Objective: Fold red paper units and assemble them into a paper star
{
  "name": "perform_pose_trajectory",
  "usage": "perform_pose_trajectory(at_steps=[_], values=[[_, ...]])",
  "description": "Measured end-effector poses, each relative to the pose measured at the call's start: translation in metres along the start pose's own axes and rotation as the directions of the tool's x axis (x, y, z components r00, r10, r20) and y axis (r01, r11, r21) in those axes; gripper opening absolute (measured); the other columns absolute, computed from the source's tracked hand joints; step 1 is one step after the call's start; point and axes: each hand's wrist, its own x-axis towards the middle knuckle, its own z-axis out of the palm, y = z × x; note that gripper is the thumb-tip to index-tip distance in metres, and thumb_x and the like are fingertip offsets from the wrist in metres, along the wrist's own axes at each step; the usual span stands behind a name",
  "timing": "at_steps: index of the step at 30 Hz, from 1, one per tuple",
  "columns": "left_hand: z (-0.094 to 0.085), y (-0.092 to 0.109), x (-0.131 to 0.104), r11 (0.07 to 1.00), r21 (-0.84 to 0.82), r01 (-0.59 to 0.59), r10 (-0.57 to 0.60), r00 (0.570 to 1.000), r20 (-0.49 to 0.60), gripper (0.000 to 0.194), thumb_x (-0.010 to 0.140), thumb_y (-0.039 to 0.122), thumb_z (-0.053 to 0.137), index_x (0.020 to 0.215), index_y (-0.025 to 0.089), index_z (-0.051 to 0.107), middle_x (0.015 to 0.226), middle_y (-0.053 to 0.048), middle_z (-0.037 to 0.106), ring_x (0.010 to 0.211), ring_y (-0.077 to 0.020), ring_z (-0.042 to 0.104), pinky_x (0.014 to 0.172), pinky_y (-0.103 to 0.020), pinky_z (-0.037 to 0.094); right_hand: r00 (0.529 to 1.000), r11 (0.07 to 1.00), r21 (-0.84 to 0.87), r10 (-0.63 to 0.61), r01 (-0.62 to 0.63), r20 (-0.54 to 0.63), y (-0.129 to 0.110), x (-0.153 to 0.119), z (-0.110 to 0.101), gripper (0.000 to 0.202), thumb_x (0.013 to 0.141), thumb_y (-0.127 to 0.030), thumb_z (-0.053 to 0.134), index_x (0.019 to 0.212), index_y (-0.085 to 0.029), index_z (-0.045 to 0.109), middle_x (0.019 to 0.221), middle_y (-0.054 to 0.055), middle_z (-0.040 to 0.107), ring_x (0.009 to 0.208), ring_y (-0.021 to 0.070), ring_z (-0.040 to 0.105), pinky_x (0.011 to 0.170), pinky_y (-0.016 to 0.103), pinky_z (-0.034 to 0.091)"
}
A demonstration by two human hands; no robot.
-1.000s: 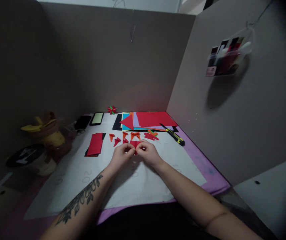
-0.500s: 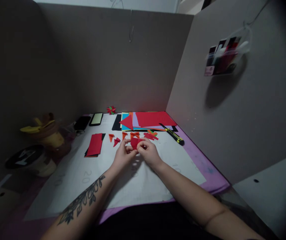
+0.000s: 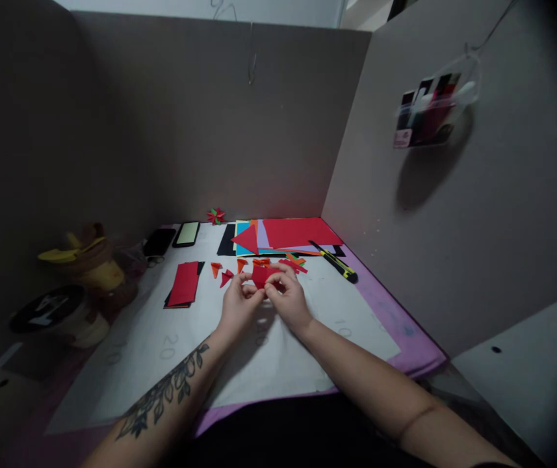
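A small piece of red paper (image 3: 261, 275) is pinched between my two hands, held just above the white sheet. My left hand (image 3: 240, 300) grips its left side with thumb and fingers. On its right side and lower edge, my right hand (image 3: 288, 298) pinches it and hides part of it. Just beyond lie small folded orange paper pieces (image 3: 216, 268) and a folded red piece (image 3: 226, 278). Red, orange and green paper strips (image 3: 296, 264) lie behind my right hand.
A stack of red and black paper rectangles (image 3: 184, 284) lies left. Farther back are a phone (image 3: 186, 234), a paper star (image 3: 216, 216) and large coloured sheets (image 3: 302, 232). A box cutter (image 3: 335, 262) lies right. Cups (image 3: 58, 312) stand at the left edge; walls enclose the table.
Both hands keep hold of the red paper, and its visible face has turned slightly between my fingers. The view has shifted a little; the other things lie as before.
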Motion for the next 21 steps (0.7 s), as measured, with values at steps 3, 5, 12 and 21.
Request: perform_pose_trajectory(at_steps=[3,5,12,21], values=[[-0.001,0.002,0.000,1.000,-0.012,0.004,-0.004,1.000,-0.006,0.042,0.063,0.027,0.068,0.095,0.018,0.043,0.054,0.007,0.058,0.050,-0.0095,0.057,0.054,-0.020,0.041,0.997,0.976,0.205,0.073,-0.073,0.007,0.004,0.000,0.003,0.052,0.069,-0.019,0.060,0.116,-0.026,0.041,0.116,0.007,0.052,0.100,0.0182,0.057,0.078,0.031,0.050],[-0.001,0.001,0.001,1.000,-0.015,0.015,-0.015,1.000,-0.008,0.042,0.062,0.027,0.069,0.094,0.018,0.044,0.054,0.007,0.058,0.051,-0.0104,0.058,0.053,-0.020,0.041,0.987,0.940,0.301,0.144,-0.159,0.069,0.006,0.000,0.006,0.064,0.069,-0.020,0.061,0.124,-0.027,0.030,0.106,0.005,0.058,0.088,0.0165,0.061,0.075,0.031,0.051],[0.001,-0.002,-0.001,1.000,0.021,0.013,-0.013,1.000,-0.006,0.041,0.062,0.027,0.068,0.092,0.020,0.041,0.052,0.009,0.057,0.050,-0.0099,0.057,0.052,-0.019,0.040,0.959,0.874,0.395,0.270,-0.284,0.092,0.011,0.002,0.009,0.061,0.065,-0.019,0.062,0.119,-0.024,0.034,0.084,0.000,0.065,0.070,0.0147,0.063,0.064,0.027,0.052],[0.002,-0.002,0.002,0.997,0.072,0.016,-0.018,1.000,0.017,0.037,0.063,0.022,0.064,0.092,0.020,0.040,0.053,0.008,0.060,0.049,-0.0101,0.057,0.052,-0.019,0.040,0.948,0.888,0.358,0.318,-0.288,-0.027,0.010,-0.001,0.013,0.047,0.062,-0.019,0.061,0.101,-0.024,0.035,0.068,-0.005,0.062,0.054,0.0138,0.060,0.053,0.025,0.047]])
